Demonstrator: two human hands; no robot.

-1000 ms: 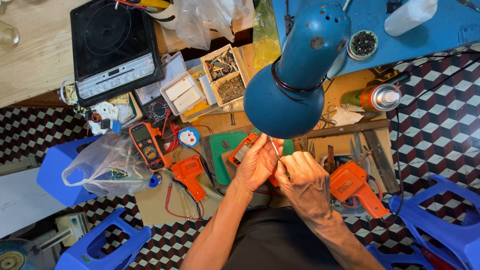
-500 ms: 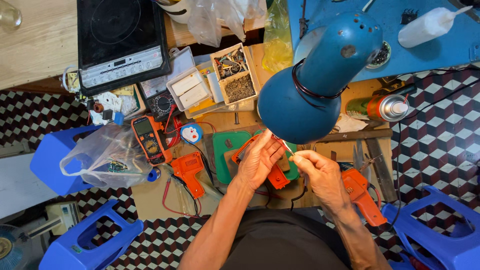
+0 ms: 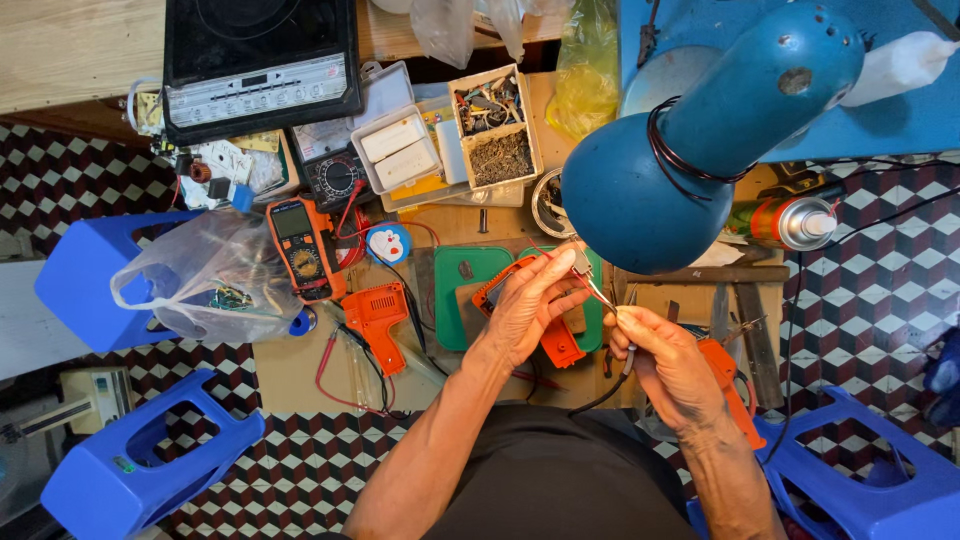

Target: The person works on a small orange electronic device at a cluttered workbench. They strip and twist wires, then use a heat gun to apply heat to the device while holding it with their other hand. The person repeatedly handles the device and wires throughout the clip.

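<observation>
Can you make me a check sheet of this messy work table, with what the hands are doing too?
Surface: low brown bench, crowded.
Job's things: left hand holds a small grey part over an orange tool; right hand pinches a thin metal tool against it.
Clutter: orange multimeter, orange soldering gun, parts box, spray can, plastic bag.
Grippers: both hands closed on their things.
Cables: red lead; black cord under the right hand.
Surroundings: blue lamp, blue stools, chequered floor.

I see a blue lamp [image 3: 690,150], orange tool housings [image 3: 375,315], a green mat [image 3: 455,300], blue stools [image 3: 140,460] and a red-black-white checkered floor [image 3: 880,270].
</observation>
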